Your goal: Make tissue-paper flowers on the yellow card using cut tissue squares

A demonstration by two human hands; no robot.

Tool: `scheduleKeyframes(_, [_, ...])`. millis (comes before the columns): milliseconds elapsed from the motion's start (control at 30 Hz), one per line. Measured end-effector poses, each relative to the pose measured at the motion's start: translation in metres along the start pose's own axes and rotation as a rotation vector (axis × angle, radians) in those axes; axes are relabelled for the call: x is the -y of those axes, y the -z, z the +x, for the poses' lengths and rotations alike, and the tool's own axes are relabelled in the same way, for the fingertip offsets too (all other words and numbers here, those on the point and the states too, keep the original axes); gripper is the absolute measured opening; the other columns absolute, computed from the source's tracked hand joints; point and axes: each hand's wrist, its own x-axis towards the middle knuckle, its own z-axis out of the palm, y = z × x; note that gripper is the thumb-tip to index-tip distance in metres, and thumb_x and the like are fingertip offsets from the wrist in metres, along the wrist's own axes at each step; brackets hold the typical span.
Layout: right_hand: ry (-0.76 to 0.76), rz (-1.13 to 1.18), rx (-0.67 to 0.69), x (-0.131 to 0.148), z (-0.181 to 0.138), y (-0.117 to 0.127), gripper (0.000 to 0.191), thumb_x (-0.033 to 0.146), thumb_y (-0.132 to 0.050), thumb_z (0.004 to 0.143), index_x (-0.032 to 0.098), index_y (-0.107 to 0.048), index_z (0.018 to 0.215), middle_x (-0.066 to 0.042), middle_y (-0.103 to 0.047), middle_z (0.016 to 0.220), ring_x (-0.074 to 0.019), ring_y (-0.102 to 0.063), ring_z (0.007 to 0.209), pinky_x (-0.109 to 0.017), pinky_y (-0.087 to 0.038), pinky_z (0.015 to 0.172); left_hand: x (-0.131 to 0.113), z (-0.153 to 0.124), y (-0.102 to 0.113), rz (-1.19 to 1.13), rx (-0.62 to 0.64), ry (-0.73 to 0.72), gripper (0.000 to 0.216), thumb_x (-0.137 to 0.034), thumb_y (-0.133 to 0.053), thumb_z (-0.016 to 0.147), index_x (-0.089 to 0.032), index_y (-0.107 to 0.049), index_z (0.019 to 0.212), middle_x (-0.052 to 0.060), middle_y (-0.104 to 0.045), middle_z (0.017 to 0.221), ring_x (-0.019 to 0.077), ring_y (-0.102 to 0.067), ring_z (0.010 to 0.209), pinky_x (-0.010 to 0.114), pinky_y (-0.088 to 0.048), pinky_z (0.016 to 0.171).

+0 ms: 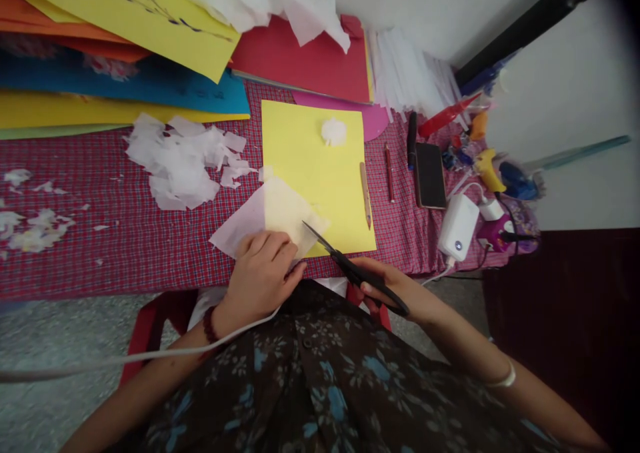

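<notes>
My left hand (265,273) bends its fingers over a thin, see-through sheet of white tissue paper (285,206), gripping it at its near edge. The sheet lies partly on a yellow sheet of paper (320,166) and partly on the checked tablecloth. In my right hand (383,283) is a pair of black-handled scissors (345,263). Their blades look closed, and the tip points left over the tissue paper's right side. A small white paper puff (333,132) rests near the top of the yellow sheet. My left thumb is close to the sheet's lower corner.
White paper scraps (183,163) are heaped on the left. A pencil (366,196) lies on the yellow sheet's right edge, with a red pencil (389,173), a dark phone (430,175) and a white power bank (459,226) farther right. A red book (305,60) sits behind.
</notes>
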Motion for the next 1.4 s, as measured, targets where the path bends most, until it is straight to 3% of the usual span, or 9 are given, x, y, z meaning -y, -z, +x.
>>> scheduleKeyframes(167, [-0.01,-0.08,-0.001,-0.001,0.001,0.004,0.062,0.058,-0.072,0.085,0.017,-0.055,0.128,0.003,-0.053,0.078,-0.0052,-0.051,0.051,-0.018,-0.041,0.046,-0.001,0.0,-0.002,0.013,-0.036,0.001,0.016,-0.032,-0.058,0.094,-0.018,-0.066,0.096,0.011,-0.069,0.107,0.0289,-0.059,0.101,0.045,-0.042,0.086])
scheduleKeyframes(400, [0.104,-0.061,0.154,0.002,-0.001,0.012,0.054,0.067,-0.064,0.087,0.016,-0.053,0.101,-0.001,-0.056,0.083,-0.0077,-0.056,0.062,-0.02,-0.043,0.053,0.0,0.005,-0.007,0.072,-0.179,-0.049,0.008,-0.018,-0.059,0.092,-0.017,-0.065,0.086,0.008,-0.07,0.093,0.0264,-0.058,0.089,0.042,-0.042,0.078])
scheduleKeyframes(567, [0.072,-0.033,0.188,0.001,-0.004,0.014,0.052,0.066,-0.064,0.087,0.016,-0.053,0.096,-0.001,-0.057,0.082,-0.0086,-0.057,0.061,-0.021,-0.042,0.053,0.001,0.001,-0.013,-0.014,-0.234,-0.069,0.006,-0.015,-0.059,0.091,-0.016,-0.065,0.089,0.008,-0.069,0.094,0.0243,-0.059,0.091,0.04,-0.044,0.082])
scheduleKeyframes(933, [0.028,-0.132,0.011,-0.005,-0.008,-0.003,0.072,0.074,-0.064,0.081,0.014,-0.052,0.119,-0.001,-0.055,0.082,-0.0105,-0.053,0.064,-0.023,-0.038,0.056,-0.008,-0.004,-0.022,-0.114,-0.195,-0.244,0.009,-0.017,-0.058,0.094,-0.017,-0.066,0.089,0.007,-0.069,0.098,0.0228,-0.058,0.094,0.04,-0.044,0.089])
scheduleKeyframes(1400, [0.013,-0.098,-0.147,-0.007,-0.009,-0.02,0.061,0.069,-0.069,0.08,0.017,-0.055,0.111,0.004,-0.051,0.071,-0.0101,-0.047,0.057,-0.024,-0.034,0.052,-0.007,-0.001,-0.023,-0.141,-0.159,-0.245,0.01,-0.019,-0.058,0.095,-0.017,-0.065,0.087,0.006,-0.069,0.095,0.0227,-0.059,0.091,0.04,-0.044,0.086])
